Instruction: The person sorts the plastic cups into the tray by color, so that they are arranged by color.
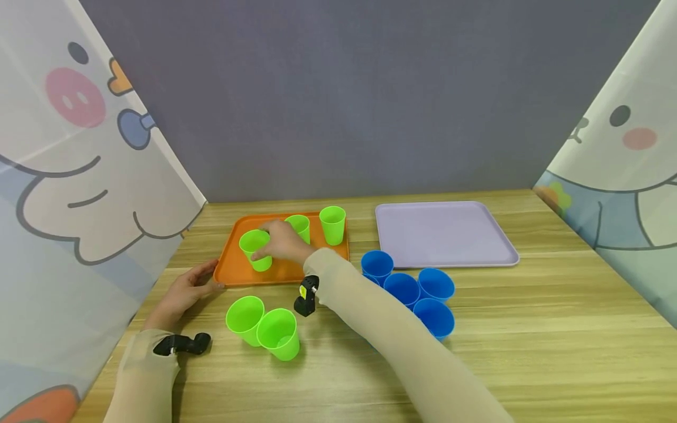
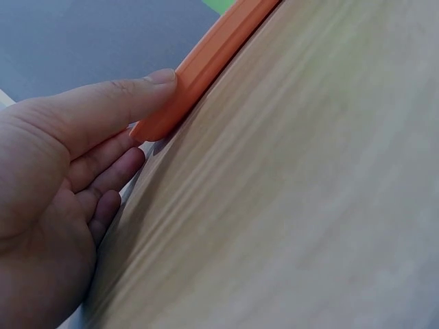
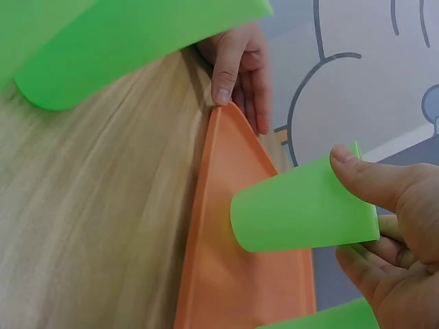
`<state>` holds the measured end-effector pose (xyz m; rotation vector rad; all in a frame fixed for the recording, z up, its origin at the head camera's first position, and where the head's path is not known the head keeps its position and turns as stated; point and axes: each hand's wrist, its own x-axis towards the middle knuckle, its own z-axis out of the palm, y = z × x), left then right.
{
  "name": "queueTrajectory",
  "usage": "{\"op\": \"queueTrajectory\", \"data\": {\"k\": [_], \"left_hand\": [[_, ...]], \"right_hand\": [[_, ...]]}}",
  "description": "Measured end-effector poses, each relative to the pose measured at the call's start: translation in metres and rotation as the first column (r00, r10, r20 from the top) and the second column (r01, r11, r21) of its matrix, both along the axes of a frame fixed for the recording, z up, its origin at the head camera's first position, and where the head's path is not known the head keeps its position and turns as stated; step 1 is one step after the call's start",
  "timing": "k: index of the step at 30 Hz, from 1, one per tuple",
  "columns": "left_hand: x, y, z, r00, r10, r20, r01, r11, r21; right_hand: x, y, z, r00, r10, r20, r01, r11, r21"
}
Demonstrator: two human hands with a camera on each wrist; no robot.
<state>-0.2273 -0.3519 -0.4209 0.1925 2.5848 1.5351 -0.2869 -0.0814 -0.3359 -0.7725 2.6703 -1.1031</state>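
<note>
My right hand (image 1: 285,242) holds a green plastic cup (image 1: 255,249) near its rim, thumb on one side and fingers on the other. The cup's base is at the surface of the orange tray (image 1: 288,271), toward the tray's left side. In the left wrist view, my left hand (image 2: 55,185) grips the tray's near left corner, thumb on the edge and fingertips around the other side. Behind my right hand stands a second green cup (image 1: 300,226), partly hidden. A third green cup (image 1: 332,226) stands at the tray's far right corner.
Two green cups (image 1: 280,335) stand side by side on the wooden table in front of the tray. Several blue cups (image 1: 435,317) cluster right of centre, some hidden by my right forearm. Behind them lies a bare lilac tray (image 1: 444,235). A grey panel (image 1: 365,100) closes the back.
</note>
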Motion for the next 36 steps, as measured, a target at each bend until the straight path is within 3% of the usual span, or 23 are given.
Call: {"op": "queueTrajectory", "data": {"k": [6, 36], "left_hand": [[0.0006, 0.0006, 0.0008, 0.999, 0.012, 0.043, -0.013, 1.0, 0.025], [0.0, 0.0003, 0.0014, 1.0, 0.004, 0.013, -0.004, 1.0, -0.031]], "right_hand": [[0.0021, -0.0057, -0.0015, 1.0, 0.002, 0.003, -0.002, 0.998, 0.062], [0.0009, -0.0016, 0.0028, 0.998, 0.009, 0.063, -0.013, 0.998, 0.06]]}}
